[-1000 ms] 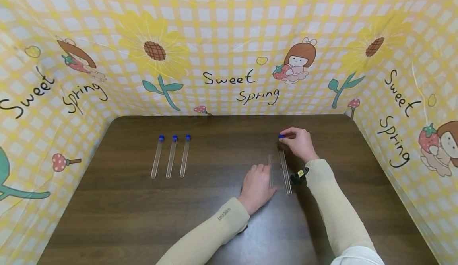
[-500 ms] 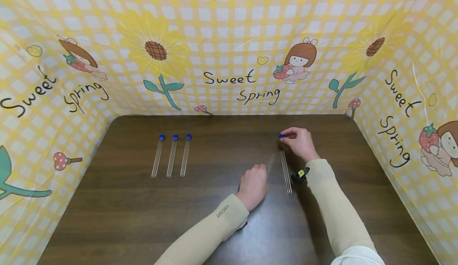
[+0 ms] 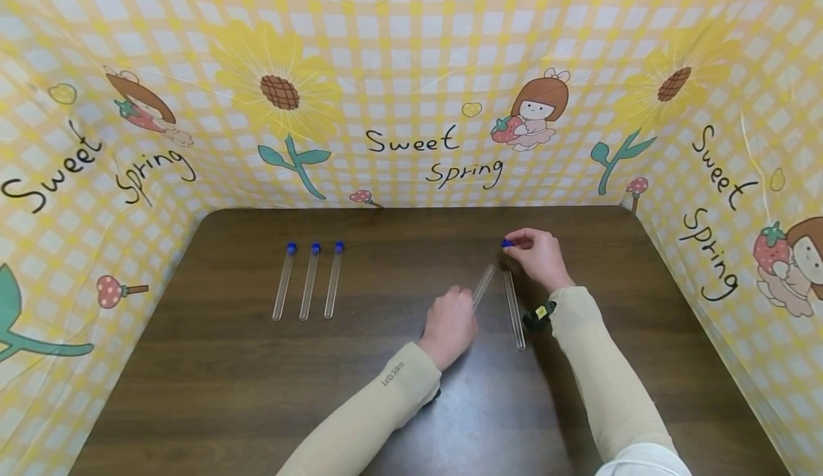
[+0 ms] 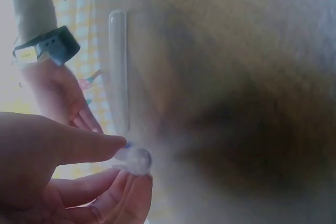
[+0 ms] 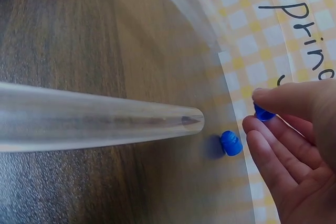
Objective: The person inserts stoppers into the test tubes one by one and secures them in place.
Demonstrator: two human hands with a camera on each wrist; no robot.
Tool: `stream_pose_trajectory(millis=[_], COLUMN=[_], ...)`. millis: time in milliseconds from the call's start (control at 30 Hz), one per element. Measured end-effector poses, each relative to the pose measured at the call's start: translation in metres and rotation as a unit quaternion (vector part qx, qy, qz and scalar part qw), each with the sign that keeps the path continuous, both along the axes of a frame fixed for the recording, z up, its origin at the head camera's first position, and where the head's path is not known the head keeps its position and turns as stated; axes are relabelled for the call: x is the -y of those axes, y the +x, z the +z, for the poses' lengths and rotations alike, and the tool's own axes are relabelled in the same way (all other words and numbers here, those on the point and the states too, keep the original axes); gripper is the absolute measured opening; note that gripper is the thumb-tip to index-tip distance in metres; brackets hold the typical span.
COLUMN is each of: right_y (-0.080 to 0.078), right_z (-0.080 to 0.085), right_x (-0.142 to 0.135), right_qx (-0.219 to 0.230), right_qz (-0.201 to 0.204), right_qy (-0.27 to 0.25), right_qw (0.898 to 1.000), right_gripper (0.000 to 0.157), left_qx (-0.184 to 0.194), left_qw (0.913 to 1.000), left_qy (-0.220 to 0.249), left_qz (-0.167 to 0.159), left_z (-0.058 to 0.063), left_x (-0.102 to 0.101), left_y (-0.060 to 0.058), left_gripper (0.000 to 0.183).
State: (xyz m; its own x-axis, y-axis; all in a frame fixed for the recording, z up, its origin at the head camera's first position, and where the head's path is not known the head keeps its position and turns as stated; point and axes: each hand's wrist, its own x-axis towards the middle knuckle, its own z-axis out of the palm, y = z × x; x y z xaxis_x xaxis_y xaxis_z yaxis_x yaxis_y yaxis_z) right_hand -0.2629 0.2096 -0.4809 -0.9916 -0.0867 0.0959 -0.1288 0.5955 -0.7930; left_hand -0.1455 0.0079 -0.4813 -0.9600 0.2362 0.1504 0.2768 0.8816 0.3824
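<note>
Clear, slender tube has tilted — left hand, fingers clamped on it; right hand, fingers pinching small blue cap.

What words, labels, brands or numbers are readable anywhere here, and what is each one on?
"Sweet Spring": on the checked cloth, printed at the back and on both sides.
"Let's Slim", small and slightly blurred: on the left sleeve.
Unreadable: the marks on the yellow label of the dark wrist device at the right wrist.
No readable writing shows on the clear tubes or blue caps.
</note>
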Motion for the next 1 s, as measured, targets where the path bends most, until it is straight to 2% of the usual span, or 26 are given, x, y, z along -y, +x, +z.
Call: stream_pose_trajectory(millis=[267, 500, 833, 1000], right_y=[0.001, 0.001, 0.001, 0.000], right_z=[0.000, 0.000, 0.001, 0.000], right_x=[0.002, 0.002, 0.003, 0.004], right_qx=[0.001, 0.002, -0.007, -0.016], right_qz=[-0.003, 0.001, 0.001, -0.001], right_qy=[0.001, 0.002, -0.002, -0.017], right_qw=[1.000, 1.000, 1.000, 1.000], right_gripper=[0.021, 0.024, 0.027, 0.024], left_qx=[-0.004, 0.012, 0.030, 0.022], left_qw=[0.9999, 0.9995, 0.9978, 0.9977], left_qy=[0.008, 0.018, 0.046, 0.052], left_qz=[0.013, 0.025, 0.037, 0.037], left_z=[0.006, 0.008, 0.012, 0.014], left_x=[0.009, 0.018, 0.029, 0.034], left_y=[-0.005, -0.009, -0.014, -0.015], left_gripper=[0.010, 0.025, 0.030, 0.028])
